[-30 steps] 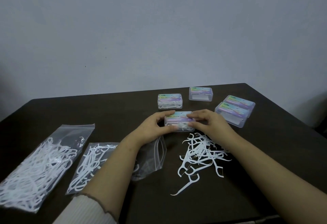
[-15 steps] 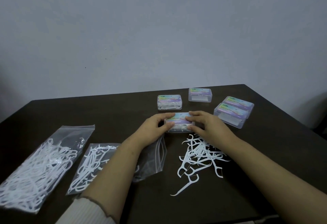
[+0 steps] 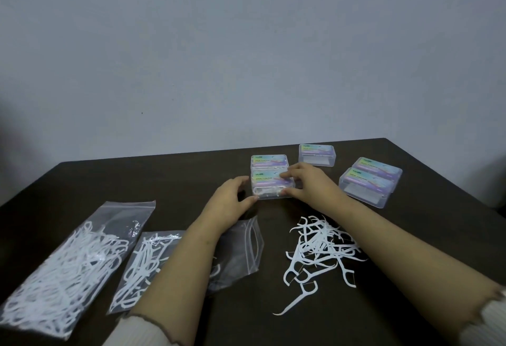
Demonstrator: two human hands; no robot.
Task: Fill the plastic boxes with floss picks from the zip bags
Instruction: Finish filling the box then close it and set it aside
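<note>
Both hands, the left hand (image 3: 232, 203) and right hand (image 3: 306, 184), hold a filled, closed box (image 3: 272, 185) against another filled one (image 3: 269, 161) on the bench (image 3: 410, 304), while loose picks (image 3: 320, 247), two fuller bags (image 3: 68, 261) and three boxes (image 3: 368, 185) seemingly wait.

Clear glossy plastic boxes (image 3: 272, 184), crinkled shiny zip bags (image 3: 82, 250), matt dark table (image 3: 137, 181)

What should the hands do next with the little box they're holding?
Probably let go of the filled box: it sits closed, right against another filled box. Then the right hand could likely fetch the empty box behind it.
</note>
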